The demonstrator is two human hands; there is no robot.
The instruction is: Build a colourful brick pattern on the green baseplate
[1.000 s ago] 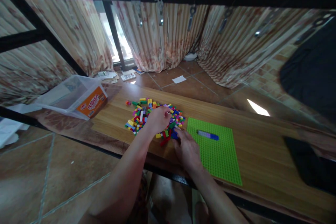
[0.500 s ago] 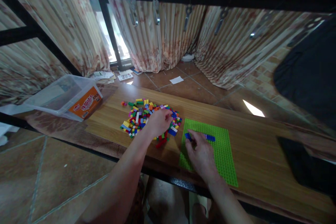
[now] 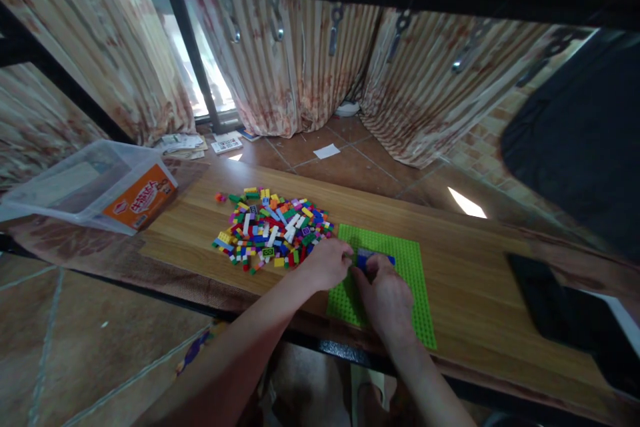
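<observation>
A green studded baseplate [image 3: 413, 300] lies on the wooden board, with a short row of blue bricks [image 3: 363, 260] near its far side. My right hand [image 3: 387, 293] is over the plate, thumb and fingers closed around the blue bricks and hiding part of them. Just left of it, my left hand [image 3: 330, 263] reaches over the plate's left edge with its fingertips pinched together. Whatever is between those fingertips is too small to make out. Beside the left hand spreads a pile of mixed coloured bricks [image 3: 273, 235].
At the left end stands a clear plastic box [image 3: 95, 203] with an orange label. A dark flat object [image 3: 537, 293] lies on the right of the wooden board [image 3: 470, 287]. Behind it are the tiled floor, papers [image 3: 227, 142] and striped curtains [image 3: 300, 67].
My left hand has moved right from the brick pile to the baseplate, close to my right hand. My right hand remains over the plate at the blue bricks. The view has shifted slightly.
</observation>
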